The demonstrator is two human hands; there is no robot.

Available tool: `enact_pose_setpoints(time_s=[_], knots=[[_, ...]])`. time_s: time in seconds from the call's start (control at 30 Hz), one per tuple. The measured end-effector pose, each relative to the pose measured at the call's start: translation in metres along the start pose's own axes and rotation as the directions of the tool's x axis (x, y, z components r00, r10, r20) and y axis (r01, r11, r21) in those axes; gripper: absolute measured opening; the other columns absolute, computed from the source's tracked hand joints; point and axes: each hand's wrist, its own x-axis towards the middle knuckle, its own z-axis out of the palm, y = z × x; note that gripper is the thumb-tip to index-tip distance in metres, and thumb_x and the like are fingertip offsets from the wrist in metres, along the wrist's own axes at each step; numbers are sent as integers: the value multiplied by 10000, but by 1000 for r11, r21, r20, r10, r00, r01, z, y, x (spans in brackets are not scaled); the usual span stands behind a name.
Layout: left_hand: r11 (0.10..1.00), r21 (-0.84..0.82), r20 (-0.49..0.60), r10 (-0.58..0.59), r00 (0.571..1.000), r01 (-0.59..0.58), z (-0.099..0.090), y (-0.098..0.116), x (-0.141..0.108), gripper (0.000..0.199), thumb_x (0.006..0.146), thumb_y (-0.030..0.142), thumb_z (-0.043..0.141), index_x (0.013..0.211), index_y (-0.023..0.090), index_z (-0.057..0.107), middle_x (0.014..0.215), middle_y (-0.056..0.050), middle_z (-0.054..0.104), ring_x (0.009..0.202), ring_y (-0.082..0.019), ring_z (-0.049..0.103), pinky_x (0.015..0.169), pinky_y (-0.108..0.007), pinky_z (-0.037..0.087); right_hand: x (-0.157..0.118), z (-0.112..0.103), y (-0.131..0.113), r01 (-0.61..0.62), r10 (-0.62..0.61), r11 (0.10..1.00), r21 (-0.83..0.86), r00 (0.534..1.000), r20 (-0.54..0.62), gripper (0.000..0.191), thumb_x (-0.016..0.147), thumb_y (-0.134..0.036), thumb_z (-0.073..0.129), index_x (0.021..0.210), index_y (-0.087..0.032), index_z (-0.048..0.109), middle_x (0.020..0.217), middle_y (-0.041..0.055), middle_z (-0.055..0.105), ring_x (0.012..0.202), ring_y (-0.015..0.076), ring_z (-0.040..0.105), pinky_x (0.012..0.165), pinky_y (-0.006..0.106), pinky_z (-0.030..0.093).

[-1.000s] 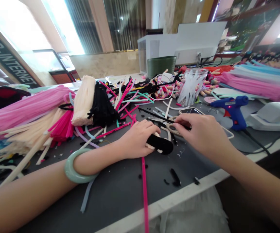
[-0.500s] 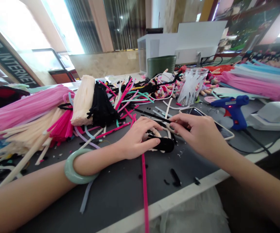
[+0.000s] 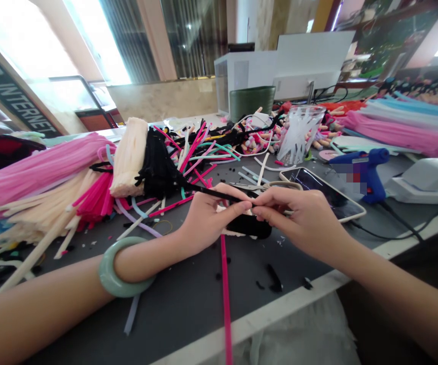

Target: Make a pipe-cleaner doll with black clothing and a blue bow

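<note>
A black pipe cleaner [image 3: 213, 192] is pinched near its end between the fingertips of my left hand [image 3: 215, 215] and my right hand [image 3: 295, 208], which meet over the table. The rest of it runs up and left toward a bundle of black pipe cleaners [image 3: 160, 162]. Below my fingers lies a flat black fuzzy piece [image 3: 249, 226] with pale bits at its edges, partly covered by my left hand. A pink pipe cleaner [image 3: 225, 289] stretches from there past the table's front edge. Scissors [image 3: 257, 186] lie just behind my hands.
A blue glue gun [image 3: 374, 175] stands at the right beside a phone [image 3: 321, 190] and a white power adapter [image 3: 426, 180]. Behind are a clear cup of glue sticks [image 3: 300, 134] and a green pot [image 3: 252, 103]. Pink pipe cleaners [image 3: 40, 170] and a cream bundle [image 3: 130, 157] lie left.
My left hand has risen off the black piece and now pinches the black pipe cleaner together with my right hand. The scissors and more of the phone have come into view.
</note>
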Motion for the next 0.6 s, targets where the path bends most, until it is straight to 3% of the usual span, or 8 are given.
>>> enact_pose_setpoints(time_s=[0.13,0.27,0.43,0.6], knots=[[945,-237,-70,-249,966,226,-1,-5,4,174,742,332,716,767,169,658,645,4,637,563,-124,605,510,-234,502,3,0,8,-17,14,999,-45,998,-68,82,840,-207,599,787,-213,661,667,-45,687,556,96,594,585,209,419],[879,-360,-173,-391,904,312,-5,-14,14,214,706,332,740,774,158,635,664,18,613,455,-79,532,401,-203,465,8,-3,17,-46,29,992,-116,990,-140,87,827,-218,608,765,-211,670,628,-36,681,519,111,586,564,222,419],[911,-361,-330,-325,886,199,-10,-24,22,153,761,273,688,739,141,612,649,19,567,504,-52,504,436,-153,428,10,-9,26,-60,-6,955,-290,975,-222,90,830,-222,598,777,-222,671,625,-29,674,532,126,588,563,239,401],[922,-347,-407,-312,859,171,-13,-31,25,169,806,260,641,719,155,541,628,33,524,506,-49,473,473,-160,406,11,-13,32,-98,-19,922,-375,955,-296,84,823,-225,603,787,-220,679,659,-15,693,576,147,614,583,257,399]])
